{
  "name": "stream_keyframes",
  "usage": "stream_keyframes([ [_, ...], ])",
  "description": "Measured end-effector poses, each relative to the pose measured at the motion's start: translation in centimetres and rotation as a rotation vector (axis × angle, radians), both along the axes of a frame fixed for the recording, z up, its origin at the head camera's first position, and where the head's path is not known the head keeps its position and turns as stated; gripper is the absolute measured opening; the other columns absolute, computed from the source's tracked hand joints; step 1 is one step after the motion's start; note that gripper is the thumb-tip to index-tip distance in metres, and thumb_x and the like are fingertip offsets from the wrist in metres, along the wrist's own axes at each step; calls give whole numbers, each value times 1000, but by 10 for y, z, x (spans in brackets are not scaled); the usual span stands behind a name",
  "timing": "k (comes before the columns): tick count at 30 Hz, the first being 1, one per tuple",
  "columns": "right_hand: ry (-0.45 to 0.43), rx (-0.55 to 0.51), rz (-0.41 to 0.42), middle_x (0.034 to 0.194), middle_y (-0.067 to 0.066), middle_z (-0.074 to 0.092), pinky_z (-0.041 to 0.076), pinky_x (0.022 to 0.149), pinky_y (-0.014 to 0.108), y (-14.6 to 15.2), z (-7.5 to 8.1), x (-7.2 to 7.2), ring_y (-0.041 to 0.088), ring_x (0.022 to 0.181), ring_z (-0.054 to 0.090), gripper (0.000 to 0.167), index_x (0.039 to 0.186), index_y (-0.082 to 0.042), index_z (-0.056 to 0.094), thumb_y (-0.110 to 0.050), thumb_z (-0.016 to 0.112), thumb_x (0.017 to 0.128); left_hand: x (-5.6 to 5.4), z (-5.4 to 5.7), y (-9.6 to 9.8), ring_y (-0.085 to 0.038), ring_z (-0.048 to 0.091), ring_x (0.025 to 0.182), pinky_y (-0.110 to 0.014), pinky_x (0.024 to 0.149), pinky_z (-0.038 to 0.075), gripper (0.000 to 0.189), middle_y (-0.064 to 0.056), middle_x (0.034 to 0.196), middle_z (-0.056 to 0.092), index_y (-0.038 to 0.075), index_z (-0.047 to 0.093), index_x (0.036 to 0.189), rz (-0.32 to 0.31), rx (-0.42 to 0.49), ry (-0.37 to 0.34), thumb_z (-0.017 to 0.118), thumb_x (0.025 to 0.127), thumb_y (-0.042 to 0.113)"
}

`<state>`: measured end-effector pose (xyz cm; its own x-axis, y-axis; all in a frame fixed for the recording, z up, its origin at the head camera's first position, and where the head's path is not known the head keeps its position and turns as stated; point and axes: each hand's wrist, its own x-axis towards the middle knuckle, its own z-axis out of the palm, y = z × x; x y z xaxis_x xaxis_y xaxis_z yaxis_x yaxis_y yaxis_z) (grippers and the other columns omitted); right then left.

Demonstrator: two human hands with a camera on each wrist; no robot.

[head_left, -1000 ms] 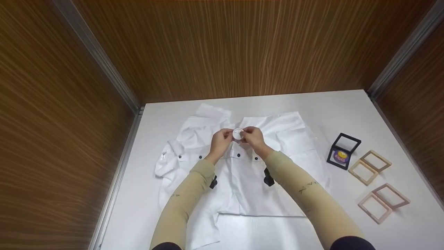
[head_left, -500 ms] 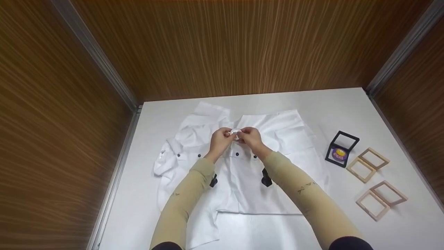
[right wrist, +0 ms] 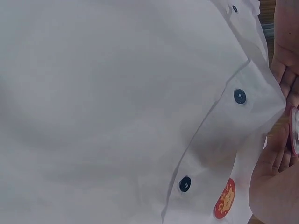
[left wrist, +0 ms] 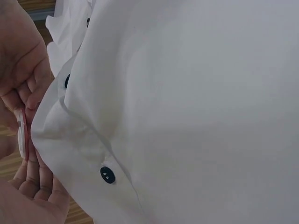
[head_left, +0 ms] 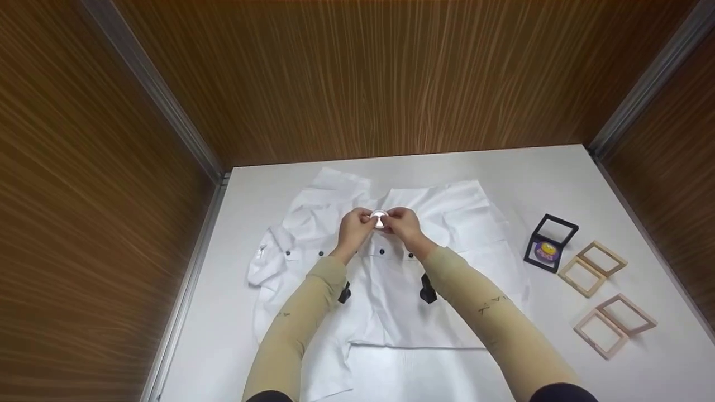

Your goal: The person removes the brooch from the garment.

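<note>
My left hand (head_left: 354, 228) and right hand (head_left: 404, 224) pinch a round pin badge (head_left: 379, 219) between them by its sides, over the upper part of a white shirt (head_left: 413, 312). Its pale, shiny side faces up in the head view. From the left wrist, the badge (left wrist: 22, 134) shows edge-on with a red rim. The shirt lies spread on the table with a row of dark buttons (left wrist: 107, 175). In the right wrist view, a red badge with a yellow figure (right wrist: 225, 199) sits on the shirt near the buttons.
To the right on the white table (head_left: 536, 173) stand three open frame cases: one black (head_left: 554, 229) with a purple and yellow badge (head_left: 546, 251) in it, one gold (head_left: 581, 276), one pinkish (head_left: 602, 333). Wood-grain panels (head_left: 357, 84) enclose the back and sides.
Both hands stay at the same spot over the shirt. The thumbs have come onto the badge's upper face, and the badge has tilted, now catching a bright reflection.
</note>
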<state>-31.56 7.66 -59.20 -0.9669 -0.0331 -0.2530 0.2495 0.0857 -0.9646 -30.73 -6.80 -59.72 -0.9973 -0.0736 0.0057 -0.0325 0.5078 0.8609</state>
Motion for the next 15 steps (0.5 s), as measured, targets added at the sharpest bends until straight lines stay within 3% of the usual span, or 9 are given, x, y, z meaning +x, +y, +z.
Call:
stream_keyframes([
  [6, 0, 39, 8, 84, 1, 67, 59, 69, 16, 0, -3, 0, 4, 67, 65, 22, 116, 11, 66, -4, 64, 100, -1, -1, 0, -12, 59, 79, -24, 76, 53, 18, -4, 88, 69, 0, 76, 109, 9, -55, 4, 74, 98, 14],
  [15, -2, 63, 9, 90, 5, 70, 58, 69, 16, 0, -4, -2, 4, 68, 65, 22, 116, 11, 66, -5, 65, 101, -2, 2, -2, -17, 65, 84, -28, 79, 57, 19, -15, 98, 76, -1, 75, 108, -16, -66, -2, 76, 96, 13],
])
